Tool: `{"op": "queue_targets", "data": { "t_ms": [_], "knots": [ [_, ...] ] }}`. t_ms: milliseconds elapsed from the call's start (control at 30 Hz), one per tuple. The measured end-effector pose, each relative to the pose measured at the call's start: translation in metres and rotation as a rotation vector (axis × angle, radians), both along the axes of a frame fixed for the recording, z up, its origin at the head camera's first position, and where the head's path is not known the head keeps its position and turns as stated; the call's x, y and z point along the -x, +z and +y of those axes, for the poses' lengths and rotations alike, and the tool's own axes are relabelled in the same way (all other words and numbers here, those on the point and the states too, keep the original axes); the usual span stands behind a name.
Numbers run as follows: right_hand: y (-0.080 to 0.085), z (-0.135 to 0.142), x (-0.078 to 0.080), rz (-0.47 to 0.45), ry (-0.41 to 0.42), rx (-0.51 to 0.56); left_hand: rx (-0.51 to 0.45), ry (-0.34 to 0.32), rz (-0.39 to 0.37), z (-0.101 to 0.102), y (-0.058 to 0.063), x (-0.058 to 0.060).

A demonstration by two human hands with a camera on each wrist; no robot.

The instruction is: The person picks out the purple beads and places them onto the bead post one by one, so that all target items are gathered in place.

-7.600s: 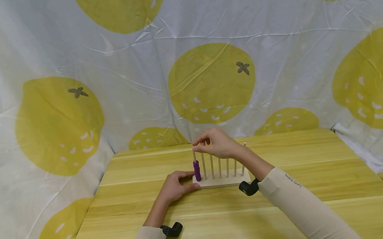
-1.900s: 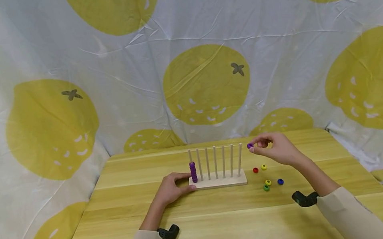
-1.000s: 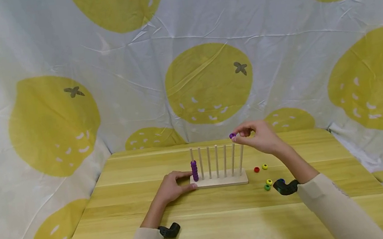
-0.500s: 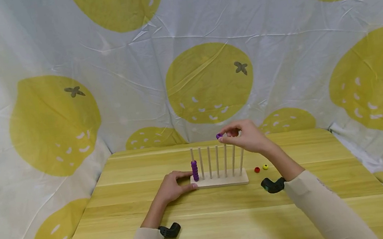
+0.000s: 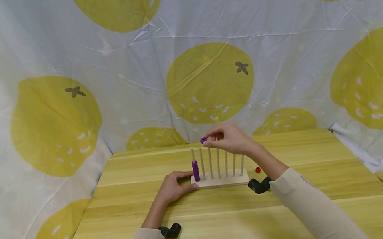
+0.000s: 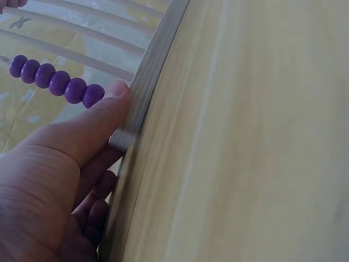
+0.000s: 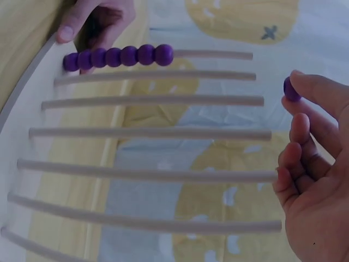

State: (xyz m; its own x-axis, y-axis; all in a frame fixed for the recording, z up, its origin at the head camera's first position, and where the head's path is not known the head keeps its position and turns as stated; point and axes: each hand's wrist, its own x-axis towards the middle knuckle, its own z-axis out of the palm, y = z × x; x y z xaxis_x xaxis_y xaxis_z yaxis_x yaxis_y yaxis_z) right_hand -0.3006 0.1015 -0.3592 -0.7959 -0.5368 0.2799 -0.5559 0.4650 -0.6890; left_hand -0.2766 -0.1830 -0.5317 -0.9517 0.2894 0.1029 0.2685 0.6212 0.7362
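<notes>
A wooden peg rack stands on the table, its flat base carrying several upright pegs. Purple beads are stacked on the leftmost peg, whose top is bare. My left hand grips the left end of the base, the thumb on the front edge in the left wrist view. Between thumb and index finger my right hand pinches one purple bead. This bead is off the pegs, near the tops of the second and third from the left.
A red bead lies on the wooden table, right of the rack. The right forearm covers the area behind it. A lemon-print cloth hangs behind the table.
My right hand has carried the purple bead leftward from right of the rack to above its left pegs. The right arm now hides several loose beads. My left hand keeps its place.
</notes>
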Motion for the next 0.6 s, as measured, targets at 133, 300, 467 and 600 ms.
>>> {"op": "queue_targets", "data": {
  "t_ms": [133,300,467,600],
  "knots": [
    [-0.001,-0.012,0.001,0.007,0.018,-0.016,0.001,-0.001,0.003,-0.001,0.000,0.000],
    [-0.001,-0.023,0.001,0.008,0.017,-0.027,0.010,-0.007,0.001,0.000,0.000,0.000],
    [-0.002,-0.029,0.002,0.006,0.021,-0.029,0.015,-0.008,0.001,0.000,0.000,0.000],
    [-0.006,-0.032,0.003,0.009,0.028,-0.044,0.010,-0.007,0.001,0.001,0.001,0.000]
  ]
}}
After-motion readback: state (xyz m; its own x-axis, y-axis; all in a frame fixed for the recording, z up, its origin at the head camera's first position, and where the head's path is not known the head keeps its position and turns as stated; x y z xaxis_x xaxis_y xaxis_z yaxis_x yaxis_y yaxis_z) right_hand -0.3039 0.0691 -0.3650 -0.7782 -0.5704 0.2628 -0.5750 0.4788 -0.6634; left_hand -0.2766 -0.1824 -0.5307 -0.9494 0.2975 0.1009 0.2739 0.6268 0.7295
